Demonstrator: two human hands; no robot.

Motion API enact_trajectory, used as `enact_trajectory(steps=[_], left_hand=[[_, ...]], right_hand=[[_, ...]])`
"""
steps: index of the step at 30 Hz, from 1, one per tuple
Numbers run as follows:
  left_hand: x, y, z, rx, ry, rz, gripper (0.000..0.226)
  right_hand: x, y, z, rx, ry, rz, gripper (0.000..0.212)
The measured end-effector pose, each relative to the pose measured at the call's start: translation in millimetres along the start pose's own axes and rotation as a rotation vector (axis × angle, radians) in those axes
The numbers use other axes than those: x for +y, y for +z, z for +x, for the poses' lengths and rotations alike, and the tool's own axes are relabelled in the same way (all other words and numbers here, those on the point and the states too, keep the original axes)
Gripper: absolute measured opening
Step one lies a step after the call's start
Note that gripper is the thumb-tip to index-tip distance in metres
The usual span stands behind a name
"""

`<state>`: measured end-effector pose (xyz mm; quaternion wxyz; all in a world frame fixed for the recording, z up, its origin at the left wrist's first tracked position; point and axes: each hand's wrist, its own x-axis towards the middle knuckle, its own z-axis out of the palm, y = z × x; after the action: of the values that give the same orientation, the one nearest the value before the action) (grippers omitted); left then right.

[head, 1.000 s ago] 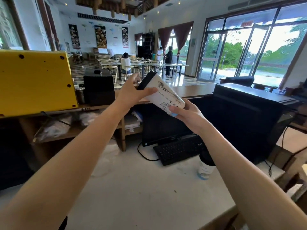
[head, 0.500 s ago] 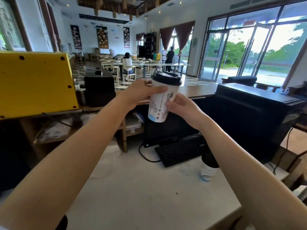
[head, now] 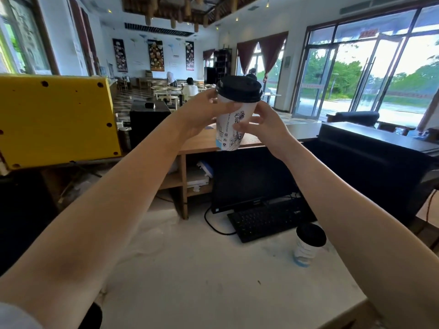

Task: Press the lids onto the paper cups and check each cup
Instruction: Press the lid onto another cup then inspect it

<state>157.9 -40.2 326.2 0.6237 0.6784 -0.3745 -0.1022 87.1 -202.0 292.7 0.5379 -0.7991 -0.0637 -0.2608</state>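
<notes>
While you hold the lidded cup (head: 231, 124) upright at frame centre | left hand (head: 202, 112) and right hand (head: 263, 129) both clasp its wall | turn slowly, eyeing the lid (head: 238, 89) seam all round | second cup (head: 307, 245) waits lower right on the surface (head: 190, 281)

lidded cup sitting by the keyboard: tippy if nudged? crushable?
Probably tippy: the cup by the keyboard is tall, narrower at its base, with a wide black lid on top. Its paper wall would likely dent under a firm squeeze. Weight cannot be judged; contents are hidden.
</notes>
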Motion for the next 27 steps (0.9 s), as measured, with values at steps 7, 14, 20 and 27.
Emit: enact_trajectory(steps=[7,14,20,27], left_hand=[[-28,-22,-29,0.109,-0.113,0.108,0.048],[-123,-31,-90,0.444,-0.228,0.042,0.064],[-218,-16,-162,0.719,-0.333,0.073,0.06],[-309,-11,-229,0.818,-0.429,0.144,0.066]], right_hand=[[20,28,4,-0.168,0.062,0.073,0.071],[86,110,-16,-0.304,0.169,0.169,0.072],[157,188,-58,-0.461,0.251,0.207,0.073],[227,263,-115,-0.632,0.349,0.272,0.075]])
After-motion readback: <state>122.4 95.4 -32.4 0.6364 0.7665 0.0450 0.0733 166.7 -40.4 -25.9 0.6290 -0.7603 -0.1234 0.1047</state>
